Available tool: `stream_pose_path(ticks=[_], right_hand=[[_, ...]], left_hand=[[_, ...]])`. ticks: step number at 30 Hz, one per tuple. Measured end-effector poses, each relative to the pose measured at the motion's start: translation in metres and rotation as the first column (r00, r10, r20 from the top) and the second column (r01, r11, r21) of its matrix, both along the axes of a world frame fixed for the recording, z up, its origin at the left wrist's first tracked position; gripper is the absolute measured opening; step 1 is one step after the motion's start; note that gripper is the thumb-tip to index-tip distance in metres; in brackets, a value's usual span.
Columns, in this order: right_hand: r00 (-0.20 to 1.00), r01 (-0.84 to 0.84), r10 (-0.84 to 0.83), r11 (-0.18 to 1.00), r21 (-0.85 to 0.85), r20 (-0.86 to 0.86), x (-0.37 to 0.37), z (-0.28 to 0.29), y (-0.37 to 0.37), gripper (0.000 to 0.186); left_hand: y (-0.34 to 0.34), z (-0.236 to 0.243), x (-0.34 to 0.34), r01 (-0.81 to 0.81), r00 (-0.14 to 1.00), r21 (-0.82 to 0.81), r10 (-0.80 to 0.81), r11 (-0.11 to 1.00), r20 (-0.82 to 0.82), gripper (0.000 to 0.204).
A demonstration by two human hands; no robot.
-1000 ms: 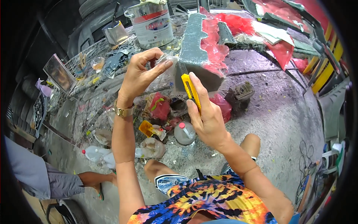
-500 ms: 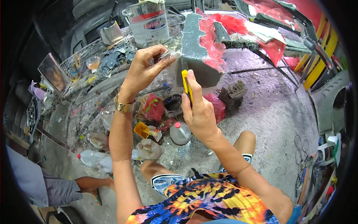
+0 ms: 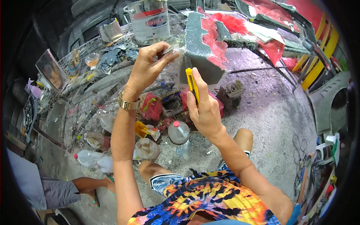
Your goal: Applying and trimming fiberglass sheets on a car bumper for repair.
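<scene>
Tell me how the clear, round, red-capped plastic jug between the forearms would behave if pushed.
The red-capped jug is probably light for its size, being see-through plastic. Its round body could roll if tipped; its smooth wall might feel slippery.

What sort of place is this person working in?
Probably a workshop, maybe for car parts: there's a big can, a yellow cutter in the right hand and a curved grey panel off to the right.
</scene>
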State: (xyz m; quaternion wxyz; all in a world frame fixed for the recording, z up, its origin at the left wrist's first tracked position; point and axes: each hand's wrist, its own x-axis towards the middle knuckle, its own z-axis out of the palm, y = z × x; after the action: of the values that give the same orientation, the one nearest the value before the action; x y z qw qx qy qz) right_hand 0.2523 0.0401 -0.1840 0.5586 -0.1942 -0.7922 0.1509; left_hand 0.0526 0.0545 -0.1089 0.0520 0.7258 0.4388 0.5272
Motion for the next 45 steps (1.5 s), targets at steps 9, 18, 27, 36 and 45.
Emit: stream_pose_path(ticks=[9,18,27,36,45], right_hand=[[0.99,0.066,-0.062,0.997,-0.029,0.123,-0.001,-0.015,0.002,0.067],[0.994,0.024,-0.026,1.0,0.019,0.11,0.01,-0.017,0.002,0.065],[0.993,-0.047,0.045,0.999,0.017,0.11,0.01,-0.016,0.008,0.065],[0.934,0.009,0.006,0.999,-0.039,0.357,0.012,-0.05,0.003,0.062],[0.978,-0.077,0.089,0.994,-0.074,0.19,0.037,-0.01,0.003,0.06]], left_hand=[[-0.004,-0.005,0.002,-0.021,0.999,0.003,0.021,1.0,-0.032,0.012],[-0.01,-0.022,0.01,0.028,0.985,0.087,-0.042,0.996,0.169,0.014],[-0.007,-0.027,0.011,0.007,0.99,0.158,-0.029,0.987,0.137,0.015],[-0.014,-0.039,0.015,-0.06,0.984,0.189,0.027,0.98,0.177,0.012],[-0.016,-0.042,0.011,-0.028,0.94,0.199,-0.042,0.98,0.338,0.006]])
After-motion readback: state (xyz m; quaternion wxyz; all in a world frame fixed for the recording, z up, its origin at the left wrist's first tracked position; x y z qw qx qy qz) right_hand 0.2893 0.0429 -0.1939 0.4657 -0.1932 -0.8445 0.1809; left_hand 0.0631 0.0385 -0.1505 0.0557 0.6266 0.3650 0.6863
